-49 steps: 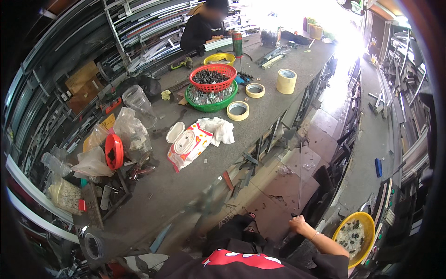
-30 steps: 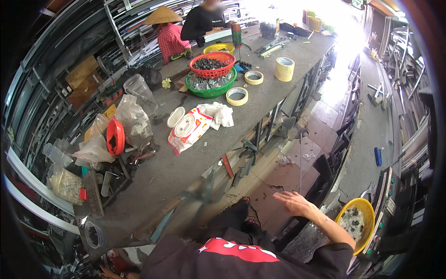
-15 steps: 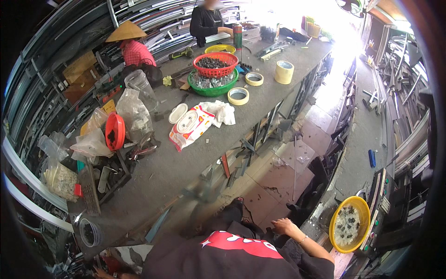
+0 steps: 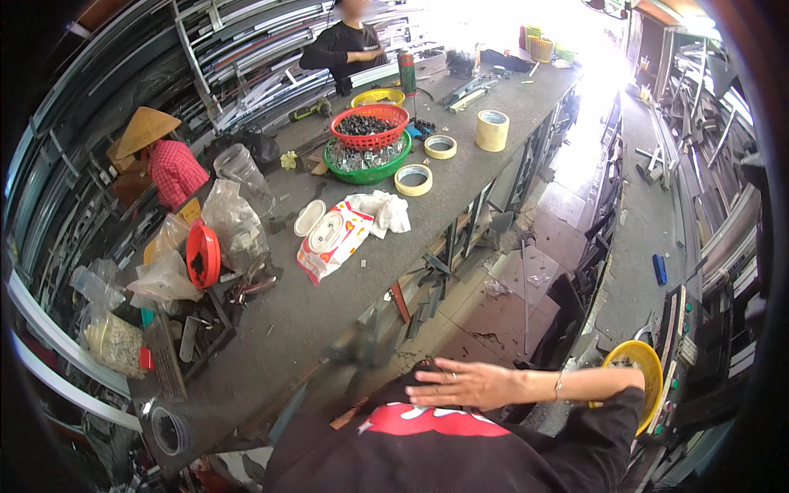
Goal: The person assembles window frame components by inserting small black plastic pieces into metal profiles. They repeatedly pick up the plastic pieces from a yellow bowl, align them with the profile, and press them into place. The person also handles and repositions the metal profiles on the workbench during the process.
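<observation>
My right hand lies flat across the front of my black shirt, over the top of its red-and-white print. Its fingers are stretched out, with a ring on one, and nothing is in them. The right forearm reaches in from the right and passes in front of a yellow basket on the side bench. Small dark pieces show inside that basket, though arm and sleeve hide most of its contents. My left hand is out of sight.
On the long grey table stand a red basket of dark parts, a green basket, tape rolls and a wipes pack. Scraps border the tiled aisle. Two people are beyond the table.
My right hand has moved left and up across my shirt, its forearm now covering part of the yellow basket. My left hand has left the view. The person in the conical hat has shifted left.
</observation>
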